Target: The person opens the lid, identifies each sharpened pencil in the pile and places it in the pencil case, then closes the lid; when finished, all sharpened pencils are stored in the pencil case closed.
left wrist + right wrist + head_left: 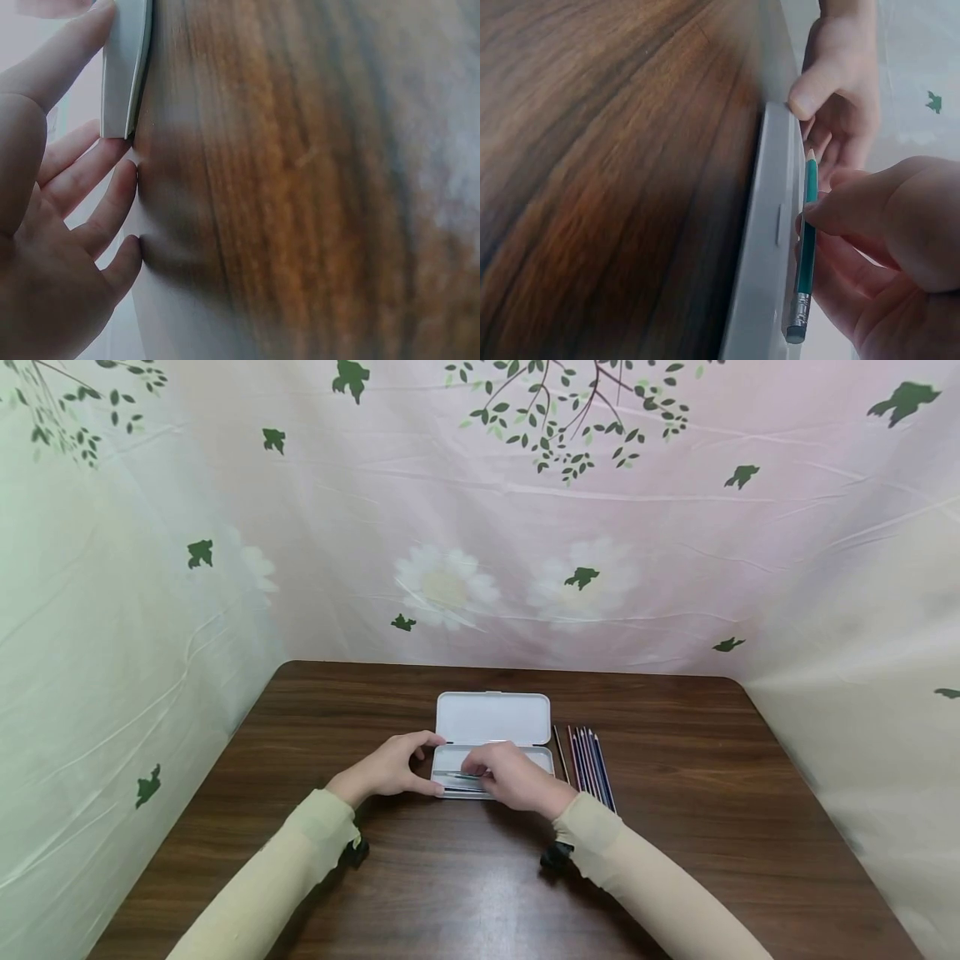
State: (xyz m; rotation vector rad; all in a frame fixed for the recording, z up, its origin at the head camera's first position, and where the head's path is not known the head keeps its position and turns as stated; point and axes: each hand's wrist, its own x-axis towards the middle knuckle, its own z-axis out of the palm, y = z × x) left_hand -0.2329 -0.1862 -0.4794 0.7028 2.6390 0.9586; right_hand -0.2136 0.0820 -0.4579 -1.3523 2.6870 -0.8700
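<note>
A white pencil case (492,718) lies with its lid folded back on the table. My left hand (390,766) holds its left end, thumb at the near corner and index finger at the far one; in the left wrist view the other fingers (112,202) touch the table beside it. My right hand (513,777) is over the tray and pinches a green pencil (807,232) between thumb and fingers. That pencil has a sharpened tip pointing left and a dark eraser in a metal band. Another dark, thin item (463,790) lies along the tray's near side.
Right of the case lie several dark and coloured pencils (588,764) side by side, with a single dark pencil (560,753) nearer the case. The brown wooden table (697,793) meets a printed cloth (510,527) at the back and sides.
</note>
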